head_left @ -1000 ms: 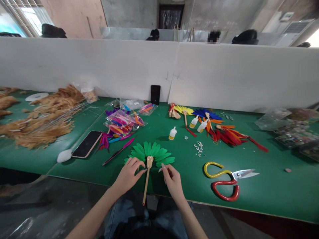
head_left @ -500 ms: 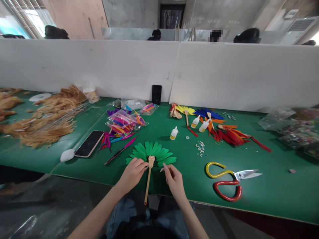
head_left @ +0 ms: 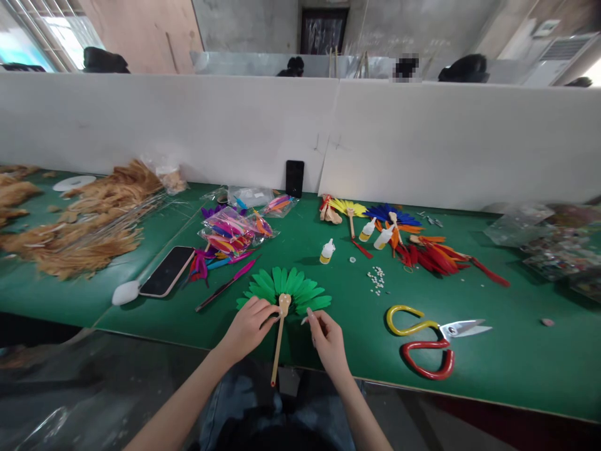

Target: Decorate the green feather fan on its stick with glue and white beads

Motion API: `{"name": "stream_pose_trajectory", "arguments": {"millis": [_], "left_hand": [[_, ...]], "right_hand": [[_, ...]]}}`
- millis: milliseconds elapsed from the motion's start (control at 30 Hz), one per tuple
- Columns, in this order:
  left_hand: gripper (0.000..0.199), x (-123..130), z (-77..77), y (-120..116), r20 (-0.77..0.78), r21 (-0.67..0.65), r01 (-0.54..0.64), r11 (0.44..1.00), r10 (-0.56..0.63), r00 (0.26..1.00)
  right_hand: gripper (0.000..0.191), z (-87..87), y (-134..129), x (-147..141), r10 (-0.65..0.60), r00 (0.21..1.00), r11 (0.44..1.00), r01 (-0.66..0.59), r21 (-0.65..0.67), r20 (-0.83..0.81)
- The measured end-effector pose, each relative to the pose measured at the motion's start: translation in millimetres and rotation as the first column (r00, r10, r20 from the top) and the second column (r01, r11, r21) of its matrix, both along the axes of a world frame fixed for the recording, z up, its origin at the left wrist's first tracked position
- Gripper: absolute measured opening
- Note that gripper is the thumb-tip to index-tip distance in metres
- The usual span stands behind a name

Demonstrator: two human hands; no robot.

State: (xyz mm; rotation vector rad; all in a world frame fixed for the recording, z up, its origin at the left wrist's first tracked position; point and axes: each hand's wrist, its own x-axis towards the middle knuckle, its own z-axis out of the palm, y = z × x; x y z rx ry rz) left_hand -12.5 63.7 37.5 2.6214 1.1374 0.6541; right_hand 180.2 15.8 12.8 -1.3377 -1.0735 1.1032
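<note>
A green feather fan point(head_left: 286, 287) lies spread on the green table point(head_left: 357, 326), its wooden stick handle point(head_left: 278, 341) pointing toward me over the near edge. My left hand point(head_left: 248, 326) presses its fingertips on the fan's left feathers beside the wooden head. My right hand point(head_left: 325, 335) hovers just right of the stick, thumb and forefinger pinched on something small and pale at the lowest right feathers; I cannot tell what it is.
Red and yellow scissors point(head_left: 425, 341) lie to the right. A glue bottle point(head_left: 327, 251), white beads point(head_left: 375, 279), coloured feather fans point(head_left: 399, 235), bagged feathers point(head_left: 232, 233), a phone point(head_left: 166, 270) and tan feather heaps point(head_left: 79, 225) fill the table. A white partition point(head_left: 300, 131) backs it.
Both hands have stayed at the fan with only small finger shifts; the left fingertips sit a little closer to the wooden head. The view has shifted slightly.
</note>
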Motion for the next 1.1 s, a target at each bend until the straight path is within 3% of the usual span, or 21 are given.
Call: {"name": "stream_pose_trajectory", "arguments": {"millis": [867,1100], "left_hand": [[0.015,1.0,1.9,4.2,0.020,-0.068,-0.041,0.997,0.043,0.999],[0.011,-1.6,6.5,-2.9,-0.002,-0.116,0.011,0.993,-0.011,1.000]], "right_hand": [[0.034,-3.4,1.0,0.9,0.000,1.000,1.000,0.000,-0.002,0.003],[0.035,0.5,-1.1,0.7,-0.012,0.996,1.000,0.012,0.001,0.090]]}}
